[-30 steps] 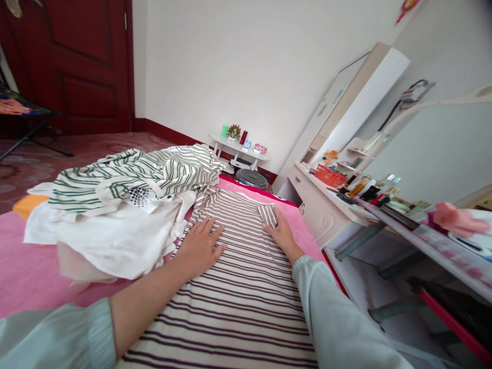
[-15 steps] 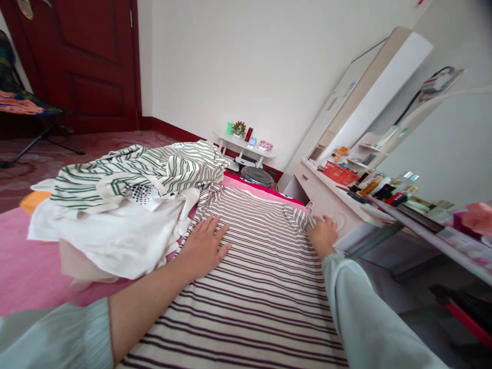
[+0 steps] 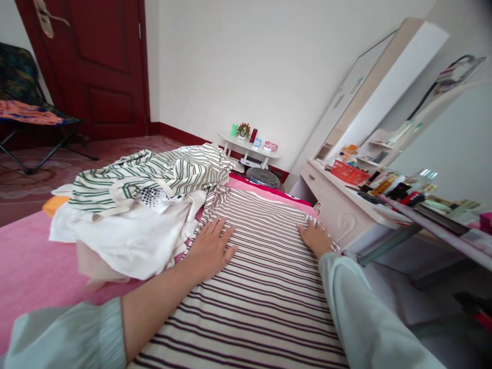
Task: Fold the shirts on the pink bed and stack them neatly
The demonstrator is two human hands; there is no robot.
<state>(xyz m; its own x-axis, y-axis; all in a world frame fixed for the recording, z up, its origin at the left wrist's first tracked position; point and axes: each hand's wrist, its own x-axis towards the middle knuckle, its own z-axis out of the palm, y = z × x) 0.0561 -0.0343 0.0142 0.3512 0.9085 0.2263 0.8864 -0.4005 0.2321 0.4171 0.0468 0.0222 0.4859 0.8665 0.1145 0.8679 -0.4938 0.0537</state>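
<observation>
In the head view, the cream top with dark stripes (image 3: 253, 292) lies spread on the pink cover (image 3: 28, 256), its body running from the near edge of the view up to the shoulders. The left hand (image 3: 211, 251) rests palm down on its left side, fingers slightly spread and gripping nothing, at the same place on the cloth as a second ago. The right hand has changed most: a second ago it was at the sleeve folded in over the top, then it drew that sleeve outward; now the right hand (image 3: 314, 239) lies flat on the right shoulder, and the sleeve (image 3: 333, 243) extends beyond it toward the dresser (image 3: 326, 200). The hands are well apart. Left of the top, the green-striped garment (image 3: 154, 174) lies over the white garment (image 3: 126, 243), unchanged. The view has swung left, showing more of the chair (image 3: 23, 77).
</observation>
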